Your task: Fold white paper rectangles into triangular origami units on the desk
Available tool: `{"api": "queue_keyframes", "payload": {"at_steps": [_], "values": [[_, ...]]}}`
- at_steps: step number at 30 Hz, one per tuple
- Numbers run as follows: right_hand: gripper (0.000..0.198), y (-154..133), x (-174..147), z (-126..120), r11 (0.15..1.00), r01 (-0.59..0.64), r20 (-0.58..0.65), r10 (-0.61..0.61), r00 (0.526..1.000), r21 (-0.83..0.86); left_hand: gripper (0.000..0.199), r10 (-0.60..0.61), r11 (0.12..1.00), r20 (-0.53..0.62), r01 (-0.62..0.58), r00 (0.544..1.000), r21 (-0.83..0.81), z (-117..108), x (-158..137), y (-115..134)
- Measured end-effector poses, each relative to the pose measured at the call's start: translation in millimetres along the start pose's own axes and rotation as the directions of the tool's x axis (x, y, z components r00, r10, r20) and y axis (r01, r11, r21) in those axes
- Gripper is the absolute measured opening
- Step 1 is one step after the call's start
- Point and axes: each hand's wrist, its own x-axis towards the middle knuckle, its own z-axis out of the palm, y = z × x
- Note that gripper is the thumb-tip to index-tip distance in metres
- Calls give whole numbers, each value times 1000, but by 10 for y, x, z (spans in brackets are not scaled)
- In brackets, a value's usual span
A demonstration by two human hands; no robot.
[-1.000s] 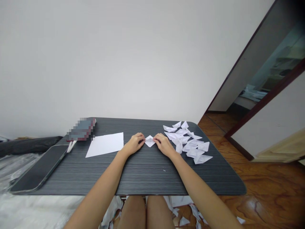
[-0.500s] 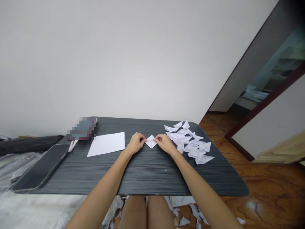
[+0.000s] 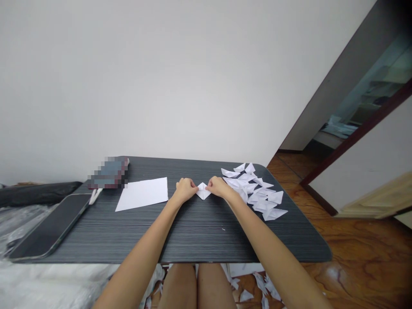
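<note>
Between my two hands is a small white folded paper point(image 3: 203, 192), diamond-shaped with a crease down its middle. My left hand point(image 3: 186, 189) pinches its left corner between thumb and fingers. On the other side, my right hand point(image 3: 217, 187) grips the right corner the same way, its wrist slightly raised. Close to my right forearm lies a cluster of folded paper boats point(image 3: 259, 195), several of them overlapping. Left of my left hand is a flat stack of white paper sheets point(image 3: 142, 194).
The dark striped table point(image 3: 206, 240) stands against a white wall. A phone point(image 3: 51, 227) lies at its left edge, below a pixelated object point(image 3: 109, 173) with a white cable. Plastic-wrapped material point(image 3: 48, 283) is at the lower left. Paper scraps point(image 3: 246, 295) litter the floor.
Both hands keep their pinch on the folded paper. My right hand and wrist have lifted slightly. The whole view has shifted a little.
</note>
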Motion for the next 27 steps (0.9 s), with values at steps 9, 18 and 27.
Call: {"api": "queue_keyframes", "payload": {"at_steps": [9,18,27], "values": [[18,10,-104,55,999,36,-84,-34,996,31,8,74,996,-97,-70,993,46,104,-49,-79],[19,-9,-151,190,995,47,-164,-33,986,86,27,124,987,-95,-113,988,111,186,-43,-66],[9,7,-191,163,974,153,-163,-126,979,166,27,243,970,-44,-244,969,-19,113,9,-138]]}}
